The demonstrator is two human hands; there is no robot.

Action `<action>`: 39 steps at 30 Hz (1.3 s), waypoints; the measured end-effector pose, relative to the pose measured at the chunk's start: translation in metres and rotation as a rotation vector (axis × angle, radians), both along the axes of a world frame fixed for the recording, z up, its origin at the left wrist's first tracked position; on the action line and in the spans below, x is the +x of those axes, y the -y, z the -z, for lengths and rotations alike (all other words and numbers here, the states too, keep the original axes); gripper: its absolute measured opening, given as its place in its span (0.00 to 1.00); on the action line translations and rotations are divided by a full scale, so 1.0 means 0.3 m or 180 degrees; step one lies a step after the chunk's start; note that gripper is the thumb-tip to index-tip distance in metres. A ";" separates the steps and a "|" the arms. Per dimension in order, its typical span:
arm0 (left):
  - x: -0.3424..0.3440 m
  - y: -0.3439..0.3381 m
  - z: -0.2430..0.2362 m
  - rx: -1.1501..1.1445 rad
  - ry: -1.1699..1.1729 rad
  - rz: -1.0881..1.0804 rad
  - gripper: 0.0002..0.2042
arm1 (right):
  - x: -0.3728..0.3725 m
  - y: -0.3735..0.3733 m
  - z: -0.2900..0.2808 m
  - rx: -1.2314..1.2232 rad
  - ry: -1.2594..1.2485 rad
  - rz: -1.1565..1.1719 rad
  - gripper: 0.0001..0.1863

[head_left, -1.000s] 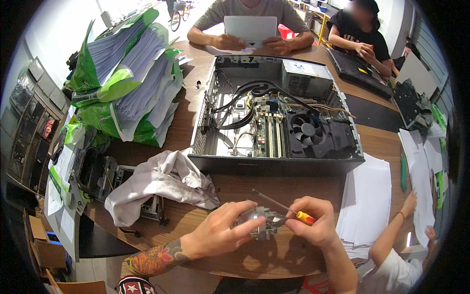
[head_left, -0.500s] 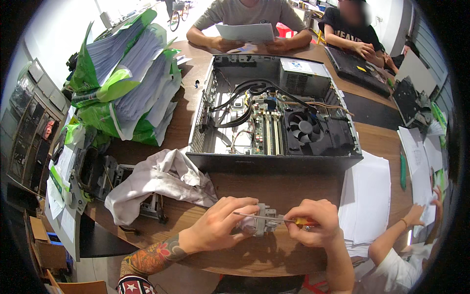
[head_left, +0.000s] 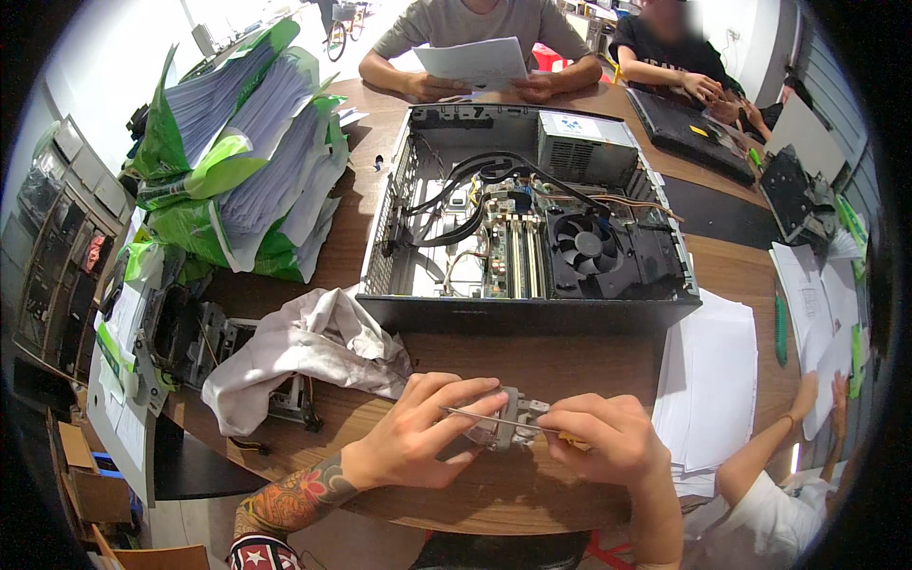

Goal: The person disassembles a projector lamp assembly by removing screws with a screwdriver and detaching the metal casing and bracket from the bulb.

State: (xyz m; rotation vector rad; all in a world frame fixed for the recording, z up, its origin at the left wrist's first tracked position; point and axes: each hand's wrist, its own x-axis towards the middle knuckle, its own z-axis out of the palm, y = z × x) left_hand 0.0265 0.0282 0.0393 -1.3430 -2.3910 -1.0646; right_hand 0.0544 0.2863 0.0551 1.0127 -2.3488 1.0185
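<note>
At 6 o'clock from the open computer case (head_left: 527,214), by the near edge of the wooden table (head_left: 513,503), a small grey part (head_left: 511,403) sits gripped in the fingers of the left hand (head_left: 418,429). From the part's 3 o'clock, the right hand (head_left: 613,439) is closed around a yellow-handled screwdriver (head_left: 571,438), its shaft crossing the part toward 9 o'clock; whether its fingertips also touch the part, I cannot tell. A crumpled pale cloth (head_left: 309,356) lies at 10 o'clock.
</note>
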 end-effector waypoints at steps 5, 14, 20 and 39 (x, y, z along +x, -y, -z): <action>0.004 0.000 -0.004 -0.0024 -0.0053 -0.0031 0.38 | -0.004 0.026 -0.003 -0.0225 0.0363 -0.0020 0.15; 0.013 -0.003 0.013 0.0126 -0.0406 -0.0263 0.34 | -0.013 0.045 0.030 -0.1188 0.1507 0.0241 0.12; 0.021 0.000 0.019 0.0283 -0.0582 -0.0285 0.34 | -0.002 0.039 0.016 -0.1676 0.2759 0.0415 0.15; 0.015 -0.001 0.015 0.0140 -0.0793 -0.0087 0.24 | 0.004 0.063 0.026 -0.1948 0.3098 0.0105 0.18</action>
